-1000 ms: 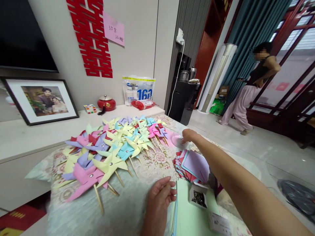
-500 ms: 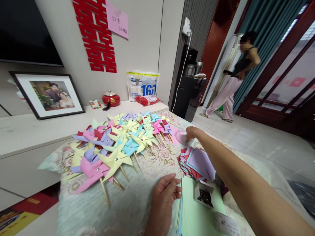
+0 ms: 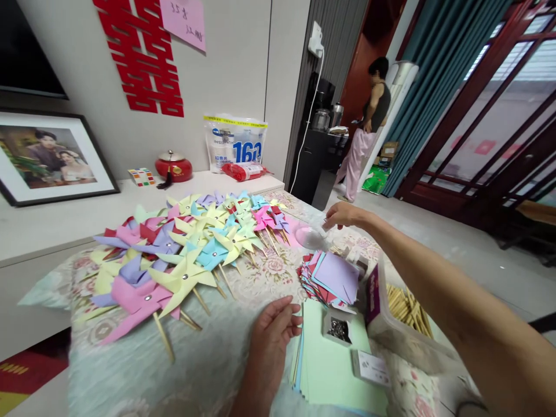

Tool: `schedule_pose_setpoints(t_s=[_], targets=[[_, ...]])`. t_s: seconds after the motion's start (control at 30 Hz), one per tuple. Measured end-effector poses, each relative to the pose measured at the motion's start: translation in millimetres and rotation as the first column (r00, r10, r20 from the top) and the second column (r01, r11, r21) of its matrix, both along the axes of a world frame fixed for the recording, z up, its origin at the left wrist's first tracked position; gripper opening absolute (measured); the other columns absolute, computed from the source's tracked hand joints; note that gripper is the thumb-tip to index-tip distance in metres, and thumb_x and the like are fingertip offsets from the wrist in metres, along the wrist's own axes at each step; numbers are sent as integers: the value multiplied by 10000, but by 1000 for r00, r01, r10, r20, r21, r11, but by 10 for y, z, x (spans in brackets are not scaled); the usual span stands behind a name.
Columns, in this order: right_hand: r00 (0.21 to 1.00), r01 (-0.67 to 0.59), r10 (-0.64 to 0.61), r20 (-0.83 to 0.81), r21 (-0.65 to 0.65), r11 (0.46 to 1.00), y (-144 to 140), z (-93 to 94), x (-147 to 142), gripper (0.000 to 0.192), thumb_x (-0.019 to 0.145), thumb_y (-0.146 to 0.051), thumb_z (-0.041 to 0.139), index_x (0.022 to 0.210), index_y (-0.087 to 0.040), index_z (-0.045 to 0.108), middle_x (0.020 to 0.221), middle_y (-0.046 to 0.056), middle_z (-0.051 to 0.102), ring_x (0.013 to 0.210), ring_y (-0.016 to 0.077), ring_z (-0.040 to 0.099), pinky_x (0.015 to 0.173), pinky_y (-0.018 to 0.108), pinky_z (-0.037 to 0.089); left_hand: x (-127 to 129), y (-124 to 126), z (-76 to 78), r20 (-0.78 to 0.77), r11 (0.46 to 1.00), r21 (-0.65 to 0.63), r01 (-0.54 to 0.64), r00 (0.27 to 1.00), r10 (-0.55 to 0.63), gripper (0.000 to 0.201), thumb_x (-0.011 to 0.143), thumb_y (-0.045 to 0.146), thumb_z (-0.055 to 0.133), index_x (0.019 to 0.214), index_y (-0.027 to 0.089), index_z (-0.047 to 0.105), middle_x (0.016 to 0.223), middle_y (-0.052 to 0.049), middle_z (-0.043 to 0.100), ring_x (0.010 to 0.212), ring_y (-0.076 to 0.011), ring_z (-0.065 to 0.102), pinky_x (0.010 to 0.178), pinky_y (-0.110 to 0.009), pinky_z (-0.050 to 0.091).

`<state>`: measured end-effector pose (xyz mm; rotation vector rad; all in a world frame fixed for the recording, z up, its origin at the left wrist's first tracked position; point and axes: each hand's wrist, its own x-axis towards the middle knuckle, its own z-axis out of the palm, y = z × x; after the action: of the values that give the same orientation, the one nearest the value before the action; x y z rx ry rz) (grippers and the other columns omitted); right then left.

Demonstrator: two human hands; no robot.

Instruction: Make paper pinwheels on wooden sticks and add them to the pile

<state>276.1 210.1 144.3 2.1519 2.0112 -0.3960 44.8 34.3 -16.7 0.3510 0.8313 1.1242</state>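
My left hand (image 3: 274, 324) lies palm up with loosely curled fingers and nothing visible in it. Its fingertips are at the left edge of a stack of pale green paper (image 3: 334, 376). My right hand (image 3: 341, 215) reaches to the far side of the table, thumb and fingers pinched together; what they hold is too small to make out. Just left of it is a clear round plastic piece (image 3: 308, 236) on pink paper. Several coloured paper pinwheels (image 3: 185, 277) on wooden sticks lie in a heap at left. Squares of coloured paper (image 3: 336, 277) are piled between my hands.
An open small box of metal fasteners (image 3: 339, 330) and a closed white box (image 3: 371, 367) rest on the green paper. A plastic tub of wooden sticks (image 3: 408, 310) stands under my right forearm. Behind are a framed photo (image 3: 47, 156) and a red pot (image 3: 174, 167). A person (image 3: 369, 121) stands farther off.
The view has swung right, bringing the tub of sticks into sight. My right hand has lifted slightly away from the clear round piece. My left hand stays by the green paper. The person has turned away.
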Motion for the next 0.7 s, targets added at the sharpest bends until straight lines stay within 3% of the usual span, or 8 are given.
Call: schedule_pose_setpoints(t_s=[0.07, 0.17, 0.33, 0.4, 0.5, 0.6, 0.7], targets=[[998, -57, 57, 4, -32, 998, -267, 24, 27, 408, 749, -355, 718, 1082, -119, 719, 925, 93, 743, 813, 209, 683, 609, 244, 457, -3, 3, -16, -2, 1000, 10, 13, 1000, -13, 414, 607, 274, 873, 951, 116, 704, 854, -86, 750, 665, -151, 674, 626, -270, 506], [989, -140, 143, 41, -61, 988, -680, -83, -17, 456, 650, -383, 771, 1037, -144, 732, 953, 90, 748, 841, 235, 682, 640, 262, 452, 2, 9, -24, -3, 1000, -1, 10, 1000, -10, 445, 570, 281, 890, 938, 112, 705, 835, -87, 749, 650, -151, 671, 615, -270, 509], [969, -194, 200, 143, -58, 979, -1075, -400, -199, 367, 709, -371, 701, 967, -113, 743, 957, 170, 743, 854, 288, 689, 619, 291, 428, 11, 14, -29, -5, 1000, -8, -3, 1000, 3, 501, 521, 300, 915, 932, 105, 706, 824, -87, 749, 646, -157, 675, 612, -273, 516], [964, -200, 209, 162, -71, 977, -1082, -449, -223, 356, 704, -376, 724, 952, -123, 748, 946, 162, 748, 833, 276, 695, 611, 280, 427, 8, 14, -37, -6, 1000, 3, 6, 1000, -6, 481, 549, 302, 909, 939, 108, 705, 834, -90, 752, 651, -154, 677, 617, -270, 517], [957, -231, 242, 159, -84, 969, -956, -381, -173, 408, 673, -471, 779, 927, -153, 757, 891, 115, 758, 787, 251, 698, 600, 264, 430, 5, 13, -49, -4, 1000, 13, 14, 1000, -14, 451, 580, 291, 901, 946, 112, 707, 843, -93, 755, 658, -152, 680, 619, -269, 517], [951, -266, 257, 172, 28, 964, -713, -271, -93, 391, 821, -449, 680, 1088, -168, 728, 1051, 106, 749, 924, 238, 689, 713, 265, 454, 5, 11, -52, -3, 1000, 16, 12, 1000, -12, 441, 579, 286, 902, 937, 113, 711, 833, -93, 754, 655, -155, 681, 617, -273, 519], [949, -271, 242, 203, 129, 954, -436, -302, -80, 340, 904, -332, 608, 1195, -175, 684, 1181, 106, 711, 1063, 239, 655, 822, 270, 452, 2, 9, -50, -10, 1000, 12, 10, 1000, -10, 432, 581, 287, 901, 931, 115, 715, 827, -89, 753, 650, -152, 679, 617, -271, 518]])
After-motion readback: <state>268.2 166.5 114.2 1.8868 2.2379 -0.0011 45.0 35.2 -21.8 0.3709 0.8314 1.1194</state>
